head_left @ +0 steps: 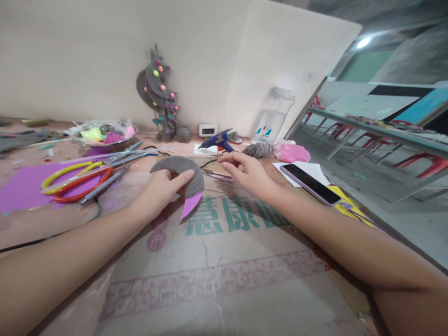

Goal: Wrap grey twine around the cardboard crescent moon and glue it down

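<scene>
A crescent (193, 183) wrapped in grey yarn, with a bare purple tip at its lower end, is in my left hand (168, 189). The thumb lies on its front face. To the right, my right hand (247, 172) hovers over the sheet with its fingers apart and holds nothing. Between the hands lies a small pair of pink-handled scissors (220, 176). Just beyond my right hand stands a blue glue gun (219, 141), with a grey yarn bundle (259, 150) to its right.
Red and yellow handled tools (84, 184) lie at left near a metal bowl (105, 135). A decorated grey moon (156, 86) leans on the wall. At right are a water bottle (273, 116) and a phone (311, 184).
</scene>
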### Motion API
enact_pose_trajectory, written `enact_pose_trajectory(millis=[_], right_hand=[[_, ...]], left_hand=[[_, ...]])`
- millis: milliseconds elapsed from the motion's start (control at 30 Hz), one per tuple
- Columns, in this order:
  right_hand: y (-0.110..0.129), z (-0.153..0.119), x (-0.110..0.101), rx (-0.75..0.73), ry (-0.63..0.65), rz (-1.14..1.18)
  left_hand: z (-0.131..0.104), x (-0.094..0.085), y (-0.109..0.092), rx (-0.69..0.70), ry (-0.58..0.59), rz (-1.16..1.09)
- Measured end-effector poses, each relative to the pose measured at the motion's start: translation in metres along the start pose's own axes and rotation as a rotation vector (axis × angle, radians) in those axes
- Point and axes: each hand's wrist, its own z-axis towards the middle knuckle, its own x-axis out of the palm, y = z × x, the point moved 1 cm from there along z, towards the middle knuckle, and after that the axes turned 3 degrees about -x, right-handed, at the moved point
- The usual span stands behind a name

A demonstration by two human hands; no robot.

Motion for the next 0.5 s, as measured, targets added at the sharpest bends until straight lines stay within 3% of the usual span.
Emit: enact_pose_trajectory(millis=[133, 333, 500], right_hand=[[-0.012, 0.005, -0.004, 0.016, 0.010, -0.096], [0.019, -0.011, 0.008, -0.136, 0.245, -0.035], [0.028, -0.020, 0.020, -0.156, 0.309, 0.063]], left_hand=[[0.000, 0.000, 0.000, -0.006, -0.007, -0.011], [0.001, 0.001, 0.002, 0.038, 0.006, -0.046], [0.001, 0.002, 0.001, 0.034, 0.031, -0.055]])
